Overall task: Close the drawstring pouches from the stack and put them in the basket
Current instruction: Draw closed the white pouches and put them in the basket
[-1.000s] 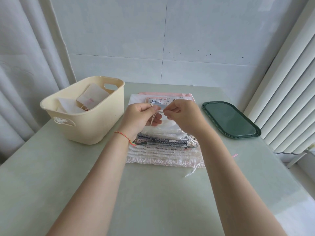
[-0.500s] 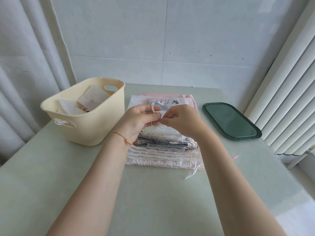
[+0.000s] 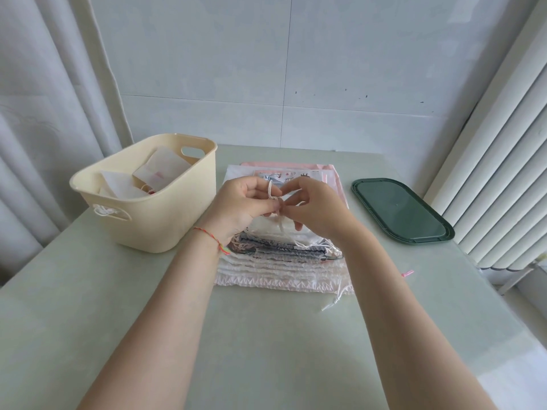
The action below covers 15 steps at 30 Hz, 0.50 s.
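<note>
L hand (image 3: 242, 202) & R hand (image 3: 318, 207) meet fingertip to fingertip over the stack (image 3: 281, 261), both pinching the thin cream drawstring (image 3: 270, 189) of the top white pouch (image 3: 273, 230); cord loops up between them, prob. being tied or cinched, pouch mouth kept just above the pile for slack. Pouch fabric soft, semi-sheer, gathered. Stack: ruffled satin-like pink/white layers, flat. Basket (image 3: 154, 220) just L of stack, smooth cream plastic, rounded, already holds closed pouches; short carry. Dark green tray (image 3: 402, 211) off R.
</note>
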Tool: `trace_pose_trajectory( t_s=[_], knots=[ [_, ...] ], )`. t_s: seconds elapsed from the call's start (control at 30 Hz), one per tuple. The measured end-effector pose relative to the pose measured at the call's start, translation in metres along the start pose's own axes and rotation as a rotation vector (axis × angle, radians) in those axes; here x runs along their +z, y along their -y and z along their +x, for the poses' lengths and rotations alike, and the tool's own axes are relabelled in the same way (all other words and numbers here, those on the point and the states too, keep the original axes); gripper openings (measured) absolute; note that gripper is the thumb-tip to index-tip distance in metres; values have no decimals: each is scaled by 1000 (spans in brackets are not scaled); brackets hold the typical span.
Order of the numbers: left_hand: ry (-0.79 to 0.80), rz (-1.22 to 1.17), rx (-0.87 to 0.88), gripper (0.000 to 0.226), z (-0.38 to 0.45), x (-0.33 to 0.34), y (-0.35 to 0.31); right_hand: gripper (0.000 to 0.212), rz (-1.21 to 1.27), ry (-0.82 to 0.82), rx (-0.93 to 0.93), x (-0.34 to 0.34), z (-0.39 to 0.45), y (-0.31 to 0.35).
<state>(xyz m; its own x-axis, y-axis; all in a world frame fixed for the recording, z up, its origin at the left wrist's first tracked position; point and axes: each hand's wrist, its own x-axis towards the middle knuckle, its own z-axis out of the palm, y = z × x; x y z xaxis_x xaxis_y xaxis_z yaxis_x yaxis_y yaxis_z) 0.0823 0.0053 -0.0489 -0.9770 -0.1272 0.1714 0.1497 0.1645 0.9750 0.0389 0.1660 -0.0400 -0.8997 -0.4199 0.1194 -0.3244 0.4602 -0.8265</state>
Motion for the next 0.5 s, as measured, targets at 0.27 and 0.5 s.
trace_pose_trajectory(
  t_s=[0.27,0.5],
  knots=[
    [-259,125,56,17,3,8,6,15,216,-5,129,-3,3,-1],
    [-157,-23,59,22,2,12,5,11,344,147,157,-2,2,-6]
  ],
)
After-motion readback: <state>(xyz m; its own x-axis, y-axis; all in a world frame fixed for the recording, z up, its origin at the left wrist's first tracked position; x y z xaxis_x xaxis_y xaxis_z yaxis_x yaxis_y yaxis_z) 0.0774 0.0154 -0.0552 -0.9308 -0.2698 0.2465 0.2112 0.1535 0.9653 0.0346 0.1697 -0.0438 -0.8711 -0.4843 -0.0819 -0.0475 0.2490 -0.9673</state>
